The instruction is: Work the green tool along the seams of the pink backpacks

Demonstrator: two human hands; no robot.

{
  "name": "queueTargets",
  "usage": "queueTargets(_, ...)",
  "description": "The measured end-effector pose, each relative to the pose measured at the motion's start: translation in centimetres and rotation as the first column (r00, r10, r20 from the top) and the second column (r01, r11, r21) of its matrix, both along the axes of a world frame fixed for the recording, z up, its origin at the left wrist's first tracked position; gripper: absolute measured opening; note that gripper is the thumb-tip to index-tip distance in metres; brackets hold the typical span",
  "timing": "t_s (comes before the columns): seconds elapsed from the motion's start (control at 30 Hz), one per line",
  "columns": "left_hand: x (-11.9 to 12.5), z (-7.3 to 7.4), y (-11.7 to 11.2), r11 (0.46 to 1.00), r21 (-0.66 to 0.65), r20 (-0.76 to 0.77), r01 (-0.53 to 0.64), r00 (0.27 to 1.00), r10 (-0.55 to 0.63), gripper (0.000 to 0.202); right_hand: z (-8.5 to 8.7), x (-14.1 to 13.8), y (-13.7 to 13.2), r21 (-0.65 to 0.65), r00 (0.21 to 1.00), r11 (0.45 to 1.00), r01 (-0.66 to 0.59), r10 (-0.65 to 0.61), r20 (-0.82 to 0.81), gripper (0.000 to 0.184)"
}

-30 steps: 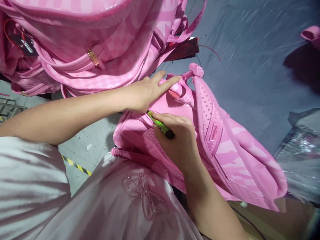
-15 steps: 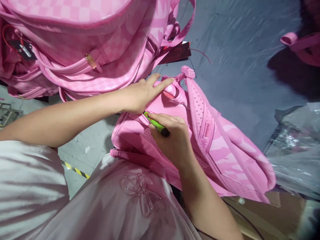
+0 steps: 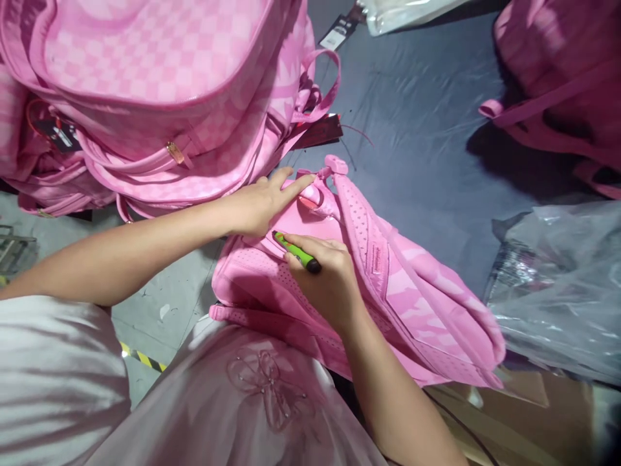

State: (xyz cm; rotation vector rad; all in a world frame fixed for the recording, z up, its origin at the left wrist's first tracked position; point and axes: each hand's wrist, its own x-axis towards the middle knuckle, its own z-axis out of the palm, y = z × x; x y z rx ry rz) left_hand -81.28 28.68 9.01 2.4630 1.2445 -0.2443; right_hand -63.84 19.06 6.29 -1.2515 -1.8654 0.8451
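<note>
A pink backpack point(image 3: 422, 278) lies across the table edge against my body, its padded straps and mesh back facing up. My left hand point(image 3: 259, 204) rests on the upper part of its back panel, fingers spread towards the top handle point(image 3: 310, 197). In my right hand point(image 3: 327, 275) is a green pen-like tool point(image 3: 297, 251) with black ends, gripped between thumb and fingers. Its dark tip points at the panel just below my left palm; whether the tip touches the fabric I cannot tell.
A checkered pink backpack point(image 3: 160, 58) stands at the upper left, with a dark tag point(image 3: 317, 131) beside it. Another pink backpack point(image 3: 557, 84) is at the upper right. Clear plastic bags point(image 3: 557, 285) lie on the right, above cardboard point(image 3: 528, 414). Another tag point(image 3: 337, 32) lies at the top.
The view has shifted, showing more of the far table and right backpack. My left hand stays on the panel. The tool's dark tip now shows, slightly apart from my left palm.
</note>
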Motion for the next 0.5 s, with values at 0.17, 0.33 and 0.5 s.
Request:
queueTargets(0.17, -0.2, 0.6, -0.3, 1.0, -0.013, 0.061, 0.017, 0.998, -0.016, 0.1, 1.0, -0.2, 0.0, -0.247, 0.99, 0.965, -0.087, 0.056, -0.13, 0.032)
queueTargets(0.33, -1.2, -0.9, 1.1, 1.0, -0.008, 0.175, 0.019, 0.984, -0.017, 0.1, 4.5, 7.1, -3.2, -0.074, 0.929, 0.974, 0.214, -0.226, -0.293, 0.018)
queueTargets(0.5, -1.8, -2.0, 0.9, 0.998, 0.06, 0.115, 0.014, 0.993, -0.021, 0.096, 4.2, 21.9, -10.4, 0.322, 0.15, 0.052, 0.945, -0.946, -0.289, 0.018)
